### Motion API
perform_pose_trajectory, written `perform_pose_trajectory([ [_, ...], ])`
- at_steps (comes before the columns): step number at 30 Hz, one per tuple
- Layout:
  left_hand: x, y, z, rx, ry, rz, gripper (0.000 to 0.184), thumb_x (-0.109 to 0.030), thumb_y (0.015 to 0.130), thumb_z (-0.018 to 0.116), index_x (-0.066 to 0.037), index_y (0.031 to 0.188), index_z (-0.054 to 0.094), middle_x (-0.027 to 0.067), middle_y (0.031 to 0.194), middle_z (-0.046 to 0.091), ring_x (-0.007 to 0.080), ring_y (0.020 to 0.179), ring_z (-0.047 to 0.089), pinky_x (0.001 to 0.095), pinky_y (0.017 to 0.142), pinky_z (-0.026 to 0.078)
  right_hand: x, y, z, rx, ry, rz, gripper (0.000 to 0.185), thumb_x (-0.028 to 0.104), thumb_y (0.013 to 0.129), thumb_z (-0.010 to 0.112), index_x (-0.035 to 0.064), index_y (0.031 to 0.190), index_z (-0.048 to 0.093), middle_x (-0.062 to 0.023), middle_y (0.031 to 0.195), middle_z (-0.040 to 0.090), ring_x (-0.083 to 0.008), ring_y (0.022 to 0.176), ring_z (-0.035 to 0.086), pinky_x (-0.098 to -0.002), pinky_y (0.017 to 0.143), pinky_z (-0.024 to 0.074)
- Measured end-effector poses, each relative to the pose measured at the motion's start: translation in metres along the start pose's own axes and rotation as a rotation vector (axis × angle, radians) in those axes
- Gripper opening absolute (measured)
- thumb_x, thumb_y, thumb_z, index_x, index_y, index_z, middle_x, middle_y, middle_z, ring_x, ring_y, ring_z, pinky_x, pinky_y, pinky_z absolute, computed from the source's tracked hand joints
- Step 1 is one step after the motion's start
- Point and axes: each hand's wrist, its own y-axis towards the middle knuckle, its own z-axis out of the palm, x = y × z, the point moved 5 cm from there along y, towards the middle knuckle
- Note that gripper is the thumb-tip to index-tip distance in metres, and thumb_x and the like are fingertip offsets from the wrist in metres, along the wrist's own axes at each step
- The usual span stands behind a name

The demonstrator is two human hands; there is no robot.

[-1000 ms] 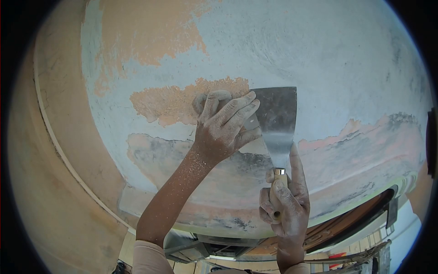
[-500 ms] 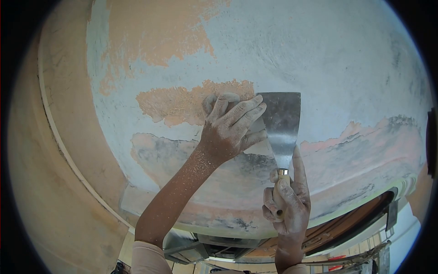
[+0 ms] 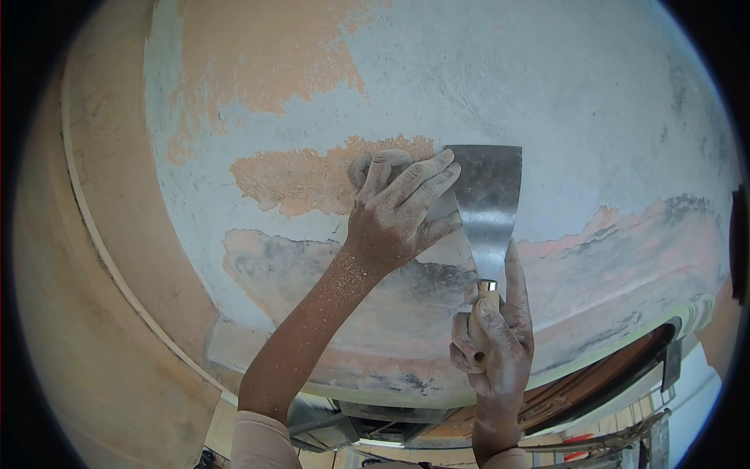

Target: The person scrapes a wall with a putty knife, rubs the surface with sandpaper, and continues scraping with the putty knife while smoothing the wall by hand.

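My right hand (image 3: 500,344) is wrapped around the pale handle of a putty knife (image 3: 488,187), its index finger stretched along the neck. The wide metal blade points up across the wall (image 3: 594,102). At the blade's left edge is my left hand (image 3: 402,199), with two fingers stretched out, their tips at the blade, and the other fingers bent. Its thumb reaches toward the blade lower down. Both hands are coated in whitish dust. Behind the left hand lies a rough, bare orange patch (image 3: 289,180) in the white coating.
A larger orange patch (image 3: 266,51) shows higher up. Along the lower wall runs a stained pink-grey band (image 3: 625,258). Below it is a curved brown wooden panel (image 3: 594,391). A thin pipe or cable (image 3: 98,242) runs down the left side.
The putty knife and my right hand have shifted slightly up and to the right. My left hand has risen a little alongside the blade.
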Motion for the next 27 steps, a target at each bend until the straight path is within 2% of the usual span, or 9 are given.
perform_pose_trajectory([
  [7,0.004,0.003,0.0,-0.03,-0.026,-0.04,0.049,-0.043,0.072,0.071,-0.012,0.109,0.065,-0.0025,0.118,0.061,0.0209,0.098,0.05,0.0402,0.091,0.033,-0.004,0.009,0.007,-0.001,-0.034,-0.032,0.069,0.004,0.092,0.047,0.0033,0.147,0.006,-0.0073,0.096,0.052,-0.005,0.05,0.047,-0.0174,0.035,0.0368],
  [11,0.008,-0.001,0.003,-0.064,0.066,-0.032,0.059,-0.047,0.076,0.069,-0.009,0.119,0.057,0.0072,0.128,0.054,0.0262,0.109,0.048,0.0443,0.096,0.031,-0.004,0.008,0.0,-0.011,-0.015,-0.046,0.069,0.005,0.092,0.049,0.0054,0.147,0.007,-0.0072,0.095,0.052,-0.0047,0.05,0.046,-0.0165,0.034,0.0357],
  [13,0.01,0.005,-0.003,-0.092,0.144,-0.038,0.069,-0.05,0.077,0.067,-0.006,0.127,0.051,0.0146,0.135,0.047,0.0306,0.119,0.044,0.0445,0.102,0.028,0.001,-0.001,-0.022,-0.064,-0.052,-0.162,0.071,0.006,0.092,0.05,0.0069,0.147,0.005,-0.0079,0.094,0.052,-0.005,0.049,0.046,-0.0165,0.031,0.0341],
  [14,0.017,0.004,-0.002,-0.047,0.253,-0.078,0.08,-0.054,0.079,0.064,-0.004,0.136,0.039,0.0199,0.142,0.036,0.0365,0.13,0.034,0.0491,0.105,0.025,0.005,-0.007,-0.036,-0.084,-0.068,-0.22,0.071,0.007,0.092,0.05,0.0074,0.147,0.005,-0.008,0.094,0.051,-0.0052,0.048,0.046,-0.0167,0.031,0.0337],
  [17,0.006,0.006,0.006,0.124,0.425,-0.134,0.081,-0.057,0.078,0.062,-0.008,0.139,0.037,0.0181,0.146,0.03,0.0356,0.135,0.027,0.0504,0.107,0.026,0.017,-0.021,-0.071,-0.153,-0.126,-0.317,0.073,0.007,0.092,0.05,0.0092,0.148,0.002,-0.0084,0.095,0.051,-0.0057,0.047,0.044,-0.0168,0.031,0.0324],
  [20,-0.042,-0.035,0.037,0.557,0.097,0.136,0.079,-0.06,0.078,0.059,-0.017,0.14,0.037,0.0115,0.149,0.028,0.0324,0.138,0.023,0.0523,0.107,0.027,0.021,-0.033,-0.099,-0.228,-0.166,-0.331,0.073,0.009,0.092,0.052,0.0125,0.148,0.005,-0.0073,0.096,0.049,-0.0053,0.045,0.04,-0.0157,0.029,0.0291],
  [23,-0.059,-0.083,0.048,0.713,-0.039,0.392,0.075,-0.061,0.077,0.059,-0.027,0.14,0.036,0.0039,0.15,0.026,0.0304,0.138,0.022,0.0533,0.109,0.026,0.016,-0.046,-0.118,-0.257,-0.176,-0.297,0.072,0.009,0.092,0.053,0.0157,0.148,0.008,-0.0059,0.096,0.049,-0.0051,0.045,0.037,-0.0147,0.03,0.0286],
  [24,-0.047,-0.074,0.039,0.753,-0.022,0.318,0.071,-0.058,0.079,0.059,-0.029,0.14,0.036,0.0013,0.15,0.026,0.031,0.138,0.023,0.055,0.109,0.025,0.012,-0.05,-0.126,-0.252,-0.177,-0.289,0.072,0.009,0.092,0.052,0.0165,0.148,0.008,-0.0058,0.095,0.049,-0.0052,0.045,0.037,-0.0147,0.03,0.0291],
  [27,-0.001,-0.027,0.007,0.349,0.231,-0.008,0.072,-0.056,0.08,0.06,-0.026,0.14,0.036,0.0027,0.15,0.026,0.033,0.138,0.023,0.057,0.109,0.022,0.002,-0.06,-0.144,-0.231,-0.177,-0.262,0.072,0.008,0.092,0.052,0.0182,0.148,0.009,-0.0056,0.094,0.049,-0.0059,0.046,0.038,-0.0153,0.032,0.0305],
])
